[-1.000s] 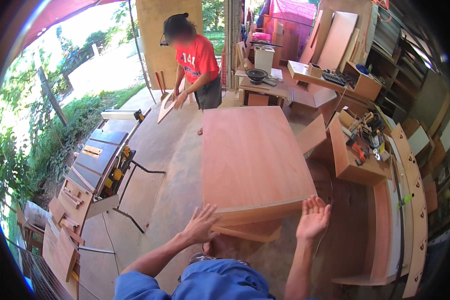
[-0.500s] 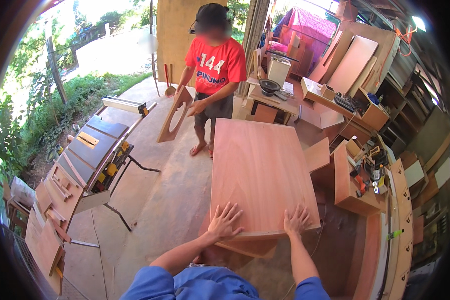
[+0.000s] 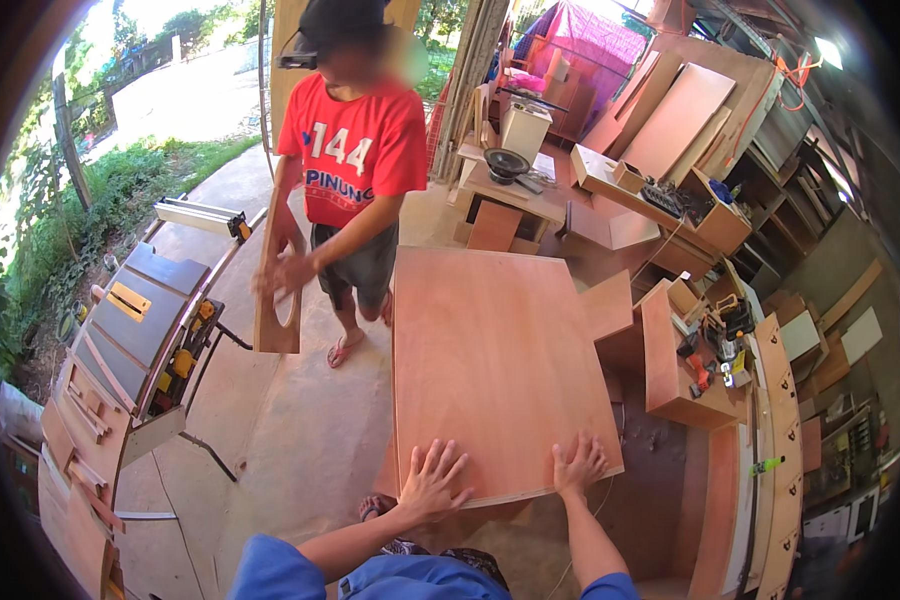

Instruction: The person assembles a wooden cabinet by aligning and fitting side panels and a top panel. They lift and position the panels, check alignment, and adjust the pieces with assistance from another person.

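Head view: see left hand [image 3: 435, 480] and right hand [image 3: 580, 465] apart, spread flat on wooden panel [image 3: 495, 370] by near corners; equally close, long axis pointing away.

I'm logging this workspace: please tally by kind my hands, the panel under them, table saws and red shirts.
Left hand and right hand: 2
Wooden panel: 1
Table saw: 1
Red shirt: 1
Total: 5
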